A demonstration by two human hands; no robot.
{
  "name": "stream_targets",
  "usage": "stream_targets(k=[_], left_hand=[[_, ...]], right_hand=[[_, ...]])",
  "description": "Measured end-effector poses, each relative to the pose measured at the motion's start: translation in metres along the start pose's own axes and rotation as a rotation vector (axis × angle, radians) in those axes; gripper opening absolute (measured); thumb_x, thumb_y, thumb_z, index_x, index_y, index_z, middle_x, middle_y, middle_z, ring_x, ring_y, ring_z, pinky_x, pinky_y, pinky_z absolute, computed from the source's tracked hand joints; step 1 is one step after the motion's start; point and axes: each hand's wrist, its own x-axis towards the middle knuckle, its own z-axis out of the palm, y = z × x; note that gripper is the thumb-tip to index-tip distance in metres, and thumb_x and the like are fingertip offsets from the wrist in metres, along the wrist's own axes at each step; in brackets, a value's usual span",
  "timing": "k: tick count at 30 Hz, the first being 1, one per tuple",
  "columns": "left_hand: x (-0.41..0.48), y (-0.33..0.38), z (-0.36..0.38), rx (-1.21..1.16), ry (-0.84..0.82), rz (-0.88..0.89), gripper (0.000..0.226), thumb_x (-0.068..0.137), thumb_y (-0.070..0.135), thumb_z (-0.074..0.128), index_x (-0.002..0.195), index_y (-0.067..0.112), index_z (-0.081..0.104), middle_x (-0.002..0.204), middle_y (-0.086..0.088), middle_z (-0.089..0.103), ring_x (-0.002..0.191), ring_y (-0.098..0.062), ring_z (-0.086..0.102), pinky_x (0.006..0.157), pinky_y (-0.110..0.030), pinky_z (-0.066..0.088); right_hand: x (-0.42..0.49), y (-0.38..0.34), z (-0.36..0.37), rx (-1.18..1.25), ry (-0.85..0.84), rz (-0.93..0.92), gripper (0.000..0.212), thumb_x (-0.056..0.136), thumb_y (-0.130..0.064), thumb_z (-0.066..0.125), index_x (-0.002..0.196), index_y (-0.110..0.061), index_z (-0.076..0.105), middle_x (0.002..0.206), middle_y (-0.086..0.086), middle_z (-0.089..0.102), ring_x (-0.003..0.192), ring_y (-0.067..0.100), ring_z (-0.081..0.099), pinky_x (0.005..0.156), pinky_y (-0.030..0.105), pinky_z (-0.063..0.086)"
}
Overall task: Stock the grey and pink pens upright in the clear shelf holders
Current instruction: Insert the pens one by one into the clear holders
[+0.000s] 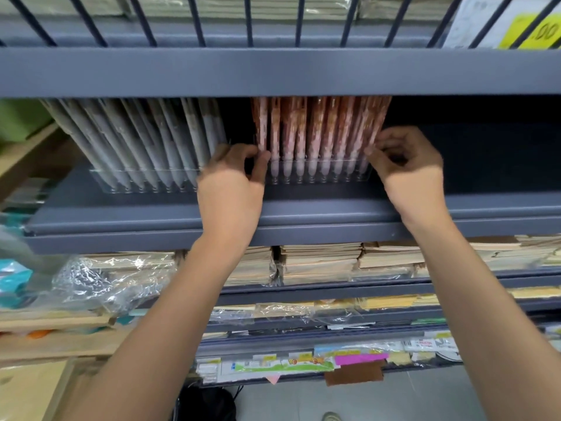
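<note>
Pink pens [318, 138], tops behind shelf [273, 71]

On the left, a packed row of grey pens [145, 141], tips down in a clear holder [98, 177], tops leaning leftward. Just to the right, pink pens [315, 132] with a blotchy pattern, close to upright, tips down in a second clear holder [365, 174], filling it end to end.
</note>
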Motion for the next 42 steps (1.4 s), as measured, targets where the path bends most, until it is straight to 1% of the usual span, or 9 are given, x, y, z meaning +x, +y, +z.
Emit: stream_targets(k=[6, 11, 17, 20, 25, 28, 31, 36, 42], left_hand=[[-0.003, -0.001, 0.003, -0.033, 0.049, -0.009, 0.026, 0.097, 0.03, 0.065, 0.099, 0.006, 0.073, 0.099, -0.013, 0.07, 0.078, -0.035, 0.071, 0.072, -0.047, 0.054], [-0.006, 0.0, 0.003, -0.05, 0.078, -0.051, 0.026, 0.095, 0.035, 0.066, 0.099, 0.01, 0.07, 0.092, -0.008, 0.072, 0.078, -0.032, 0.07, 0.072, -0.047, 0.054], [-0.006, 0.001, 0.002, 0.02, 0.076, 0.002, 0.023, 0.099, 0.023, 0.059, 0.109, 0.009, 0.074, 0.106, -0.011, 0.07, 0.078, -0.037, 0.069, 0.075, -0.048, 0.054], [-0.006, 0.001, 0.001, -0.001, 0.054, -0.009, 0.021, 0.099, 0.023, 0.06, 0.105, 0.008, 0.074, 0.106, -0.01, 0.069, 0.077, -0.036, 0.071, 0.074, -0.048, 0.054], [-0.007, 0.003, 0.0, -0.026, 0.052, -0.044, 0.021, 0.098, 0.027, 0.063, 0.1, 0.008, 0.072, 0.103, -0.009, 0.07, 0.079, -0.034, 0.071, 0.073, -0.047, 0.054], [-0.008, 0.003, 0.0, -0.029, 0.05, -0.052, 0.023, 0.098, 0.029, 0.063, 0.1, 0.008, 0.071, 0.102, -0.008, 0.07, 0.079, -0.033, 0.071, 0.073, -0.047, 0.054], [-0.008, 0.003, 0.0, -0.026, 0.052, -0.054, 0.023, 0.098, 0.03, 0.063, 0.099, 0.009, 0.071, 0.1, -0.007, 0.071, 0.079, -0.031, 0.071, 0.073, -0.047, 0.054], [-0.01, 0.002, 0.001, -0.033, 0.072, -0.058, 0.022, 0.097, 0.031, 0.065, 0.1, 0.01, 0.07, 0.096, -0.006, 0.072, 0.078, -0.029, 0.071, 0.073, -0.046, 0.054], [-0.012, 0.003, 0.001, -0.04, 0.135, -0.049, 0.02, 0.093, 0.033, 0.068, 0.099, 0.014, 0.068, 0.095, -0.004, 0.072, 0.078, -0.027, 0.067, 0.071, -0.043, 0.054]], right_hand=[[0.002, 0.009, -0.001, -0.017, 0.014, -0.042, 0.02, 0.084, -0.008, 0.068, 0.099, -0.02, 0.063, 0.085, -0.014, 0.065, 0.075, -0.003, 0.059, 0.07, 0.01, 0.047], [0.003, 0.011, 0.002, 0.009, 0.024, -0.066, 0.023, 0.083, -0.004, 0.067, 0.097, -0.022, 0.063, 0.083, -0.01, 0.065, 0.072, -0.001, 0.058, 0.068, 0.012, 0.046], [0.003, 0.011, 0.003, 0.024, 0.028, -0.071, 0.024, 0.084, 0.0, 0.067, 0.099, -0.018, 0.063, 0.082, -0.007, 0.064, 0.069, -0.003, 0.057, 0.066, 0.01, 0.046], [0.003, 0.01, 0.003, 0.028, 0.027, -0.063, 0.024, 0.084, 0.0, 0.067, 0.098, -0.019, 0.063, 0.082, -0.008, 0.064, 0.068, -0.003, 0.057, 0.065, 0.01, 0.046], [0.003, 0.009, 0.002, 0.028, 0.022, -0.051, 0.024, 0.083, -0.004, 0.069, 0.093, -0.026, 0.063, 0.082, -0.007, 0.065, 0.07, 0.003, 0.059, 0.064, 0.013, 0.047], [0.003, 0.008, 0.001, 0.03, 0.028, -0.042, 0.026, 0.083, -0.01, 0.071, 0.088, -0.033, 0.06, 0.083, -0.005, 0.066, 0.072, 0.008, 0.06, 0.063, 0.02, 0.049], [0.003, 0.009, 0.002, 0.026, 0.033, -0.038, 0.023, 0.082, -0.016, 0.073, 0.088, -0.034, 0.06, 0.084, -0.004, 0.066, 0.074, 0.012, 0.06, 0.065, 0.026, 0.05], [0.003, 0.009, 0.002, 0.033, 0.031, -0.034, 0.023, 0.081, -0.016, 0.073, 0.088, -0.035, 0.061, 0.084, -0.007, 0.066, 0.075, 0.01, 0.061, 0.065, 0.027, 0.05], [0.002, 0.005, 0.001, 0.059, 0.024, -0.042, 0.026, 0.082, -0.015, 0.073, 0.092, -0.035, 0.06, 0.083, -0.013, 0.066, 0.074, 0.005, 0.061, 0.063, 0.021, 0.051]])
